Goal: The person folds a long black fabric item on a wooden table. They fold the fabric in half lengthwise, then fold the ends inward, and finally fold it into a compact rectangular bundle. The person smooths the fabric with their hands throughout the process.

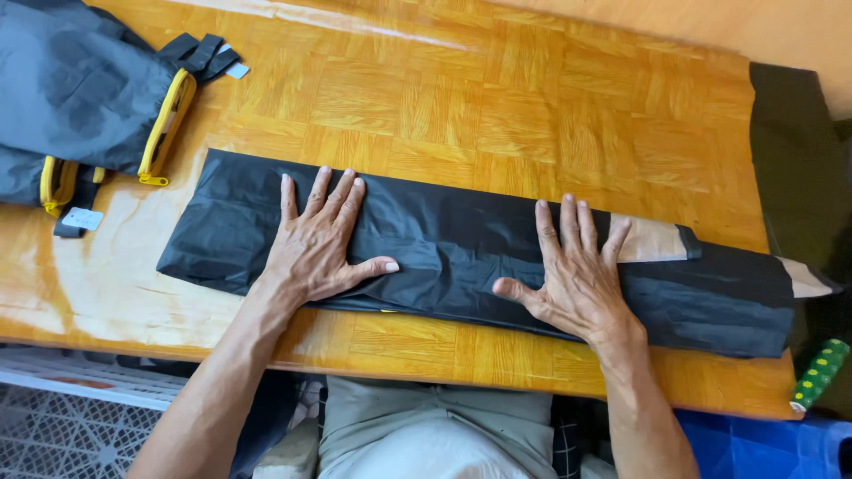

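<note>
- Head view: a long black folded cloth (461, 248) lies flat across a shiny wooden table (497, 98).
- The left hand (315, 244) lies flat on the left part of the cloth. Its fingers are spread out and it grabs nothing.
- The right hand (572, 270) lies flat on the right part of the cloth, fingers spread, holding nothing.
- The two hands are well apart, both pressing down on the cloth.
- A pale patch (652, 241) shows on the cloth just beside the right hand.
- A grey bag with a yellow zip (80, 89) lies at the table's far left corner, apart from the cloth.
- A green spotted thing (821, 372) sits past the table's right edge.
</note>
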